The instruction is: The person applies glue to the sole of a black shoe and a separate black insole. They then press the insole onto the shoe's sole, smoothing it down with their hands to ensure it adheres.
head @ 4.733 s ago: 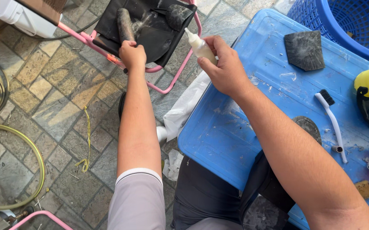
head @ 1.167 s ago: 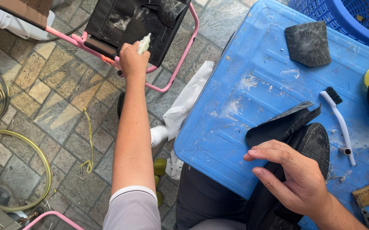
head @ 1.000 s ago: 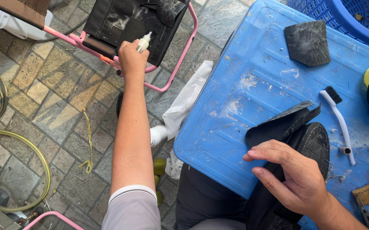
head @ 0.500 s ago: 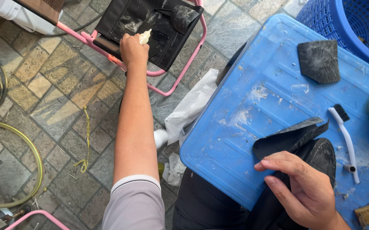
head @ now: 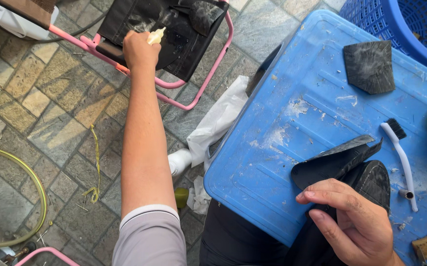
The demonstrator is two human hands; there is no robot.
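At the far left, a yellow hose (head: 23,197) is seen curving over the stone paving. The left hand (head: 139,49) is extended to the far side and is closed around a small pale bottle (head: 155,35), held just over the black seat of a pink-framed stool (head: 193,93). A white cloth (head: 218,118) is draped between the stool and a blue plastic lid (head: 292,123). At the near right, the right hand (head: 356,226) is laid with fingers curled upon a black shoe (head: 341,162), which is resting on the lid's near edge. A white brush (head: 401,152) is lying just right of the shoe, and a black rubber piece (head: 370,66) is placed farther off.
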